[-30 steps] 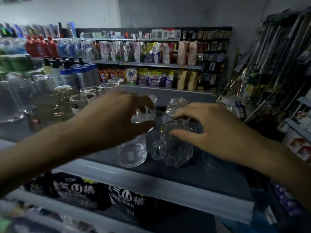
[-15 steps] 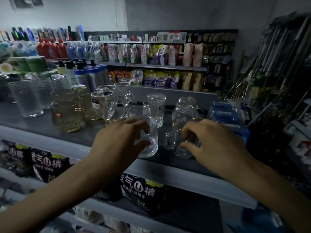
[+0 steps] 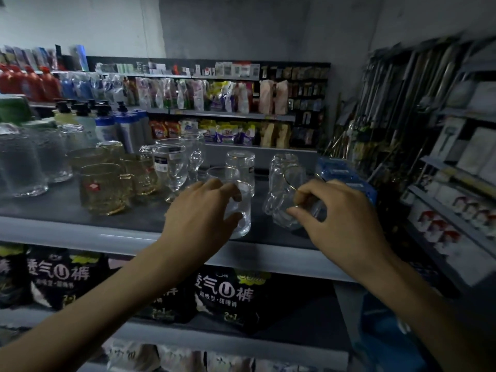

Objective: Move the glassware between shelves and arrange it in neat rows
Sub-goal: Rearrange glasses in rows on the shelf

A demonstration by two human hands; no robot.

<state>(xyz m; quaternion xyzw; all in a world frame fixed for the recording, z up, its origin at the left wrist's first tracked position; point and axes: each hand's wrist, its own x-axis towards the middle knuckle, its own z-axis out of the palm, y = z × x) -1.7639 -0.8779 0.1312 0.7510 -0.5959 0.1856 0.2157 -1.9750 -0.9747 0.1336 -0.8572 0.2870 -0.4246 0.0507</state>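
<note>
1. View: one wide-angle camera, worn on the person's head.
2. Facing: forward and down, across a grey shelf point(image 3: 80, 232) toward a far wall of stocked shelving point(image 3: 214, 114).
3. Nearness: close. Both forearms enter from the bottom edge. At mid-frame, the left hand point(image 3: 204, 210) grips a tumbler point(image 3: 245, 205) and the right hand point(image 3: 341, 218) pinches a handled mug point(image 3: 281, 189).
4. Edges: dark packs point(image 3: 222, 294) on the lower shelf beneath; a side rack point(image 3: 456, 183) at right; blur toward the borders.

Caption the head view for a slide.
Left hand grips a tumbler, right hand pinches a mug on the shelf.
</note>
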